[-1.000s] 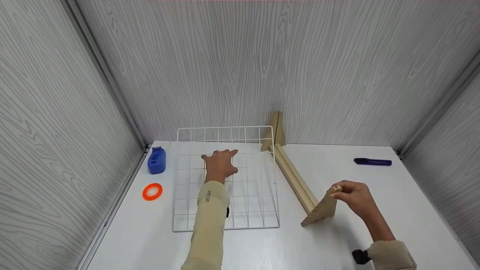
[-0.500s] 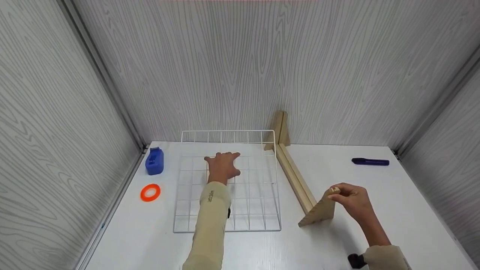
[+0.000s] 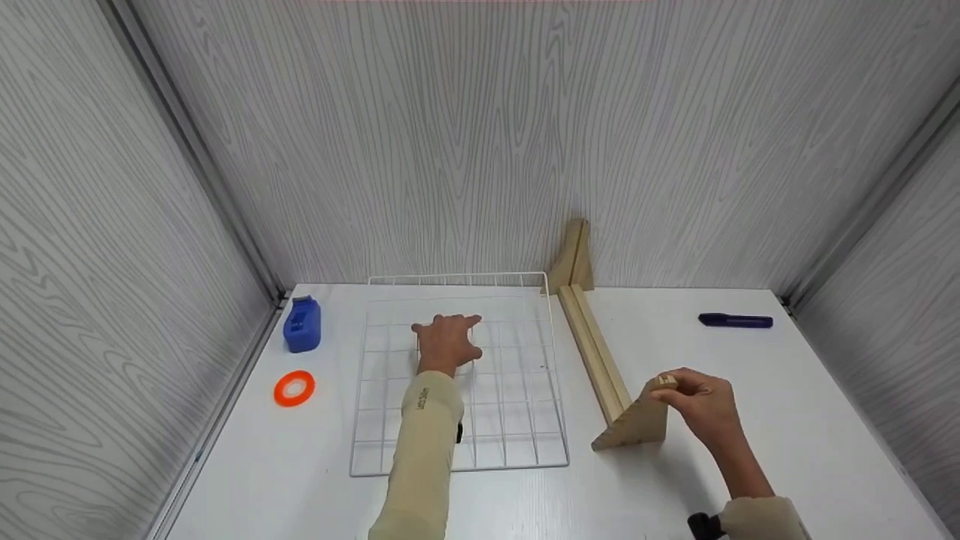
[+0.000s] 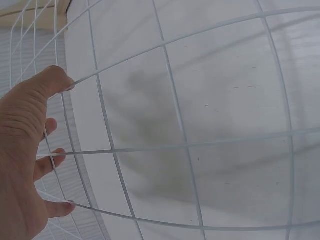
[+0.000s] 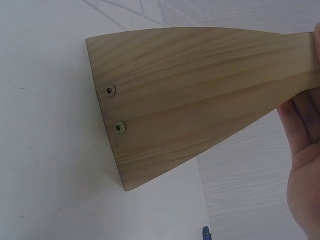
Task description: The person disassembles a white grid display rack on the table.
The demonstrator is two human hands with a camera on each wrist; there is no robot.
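A white wire grid panel spans the middle of the table in the head view. My left hand grips it near its centre, thumb and fingertips hooked at the wires in the left wrist view; a shadow falls on the table below. To the right stands a wooden stand, two end pieces joined by a long grooved bar. With my right hand I pinch the narrow top of its near end piece, where two screw heads show in the right wrist view. The grid's far right corner overlaps the far end piece.
A blue tape dispenser and an orange ring-shaped roll lie at the left. Towards the back right is a dark blue pen-like object. Grey wood-grain panels enclose the table at the back and sides.
The grid's far edge has tipped down towards the table under my left hand. The stand's far end has swung to the right, while my right hand keeps its pinch on the near end piece.
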